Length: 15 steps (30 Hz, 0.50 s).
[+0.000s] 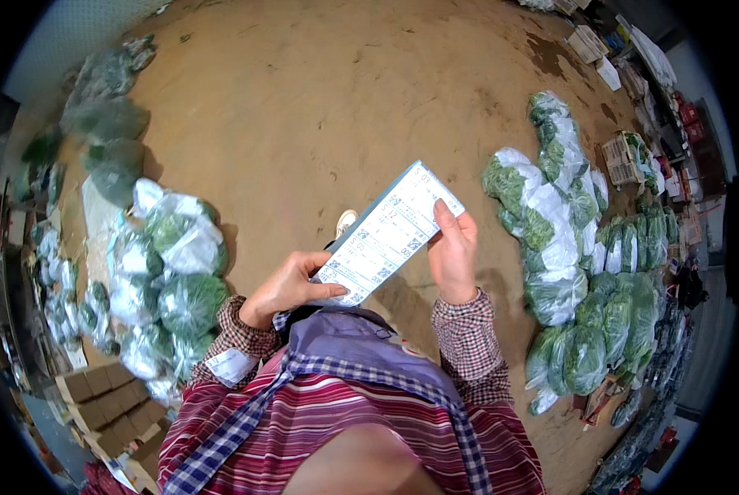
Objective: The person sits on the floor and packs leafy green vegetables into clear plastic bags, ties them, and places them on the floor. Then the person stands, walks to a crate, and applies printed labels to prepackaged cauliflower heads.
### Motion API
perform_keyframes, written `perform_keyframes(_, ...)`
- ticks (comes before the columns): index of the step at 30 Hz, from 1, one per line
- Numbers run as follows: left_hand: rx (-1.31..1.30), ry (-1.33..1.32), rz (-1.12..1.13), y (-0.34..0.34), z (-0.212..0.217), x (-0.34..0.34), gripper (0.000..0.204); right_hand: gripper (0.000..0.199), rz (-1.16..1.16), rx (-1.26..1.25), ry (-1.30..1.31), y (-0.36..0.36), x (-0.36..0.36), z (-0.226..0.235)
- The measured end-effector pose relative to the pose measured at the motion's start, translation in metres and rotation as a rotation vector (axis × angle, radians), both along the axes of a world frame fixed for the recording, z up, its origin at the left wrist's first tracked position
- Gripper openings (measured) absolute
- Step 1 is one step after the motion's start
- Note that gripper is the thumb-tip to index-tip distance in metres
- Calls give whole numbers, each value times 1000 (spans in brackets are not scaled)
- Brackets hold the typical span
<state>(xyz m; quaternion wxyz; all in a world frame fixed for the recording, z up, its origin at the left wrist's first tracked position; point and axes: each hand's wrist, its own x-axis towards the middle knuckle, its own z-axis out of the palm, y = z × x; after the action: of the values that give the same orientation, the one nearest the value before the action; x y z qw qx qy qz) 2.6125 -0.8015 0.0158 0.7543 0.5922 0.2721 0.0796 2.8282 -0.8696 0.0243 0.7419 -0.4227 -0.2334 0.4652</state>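
A long white sheet of printed labels [379, 239] with a bluish edge is held at a slant in front of my waist. My left hand [285, 289] pinches its lower left end, thumb on top and fingers underneath. The upper right end is gripped by my right hand [455, 254], its thumb lying on the printed face. Whether the sheet is one layer or a folded stack I cannot tell. A white slip [231, 366] clings to my left checked sleeve. One light-coloured shoe [346, 221] shows past the sheet's edge.
Clear bags of leafy greens [167, 264] are piled on the floor at left. More bagged greens [555, 214] form long rows at right. Cardboard boxes [105, 400] stand at the lower left, and a crate [622, 159] sits by the right wall. Brown floor [328, 107] stretches ahead.
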Motion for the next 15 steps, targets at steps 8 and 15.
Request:
perform_keyframes(8,-3,-89,-143,226,17,188,30,27,-192,-17,8,196,174,37)
perform_keyframes(15,4,-81,-254,362,19,351,31,25,-291,6,-46,316,335,26)
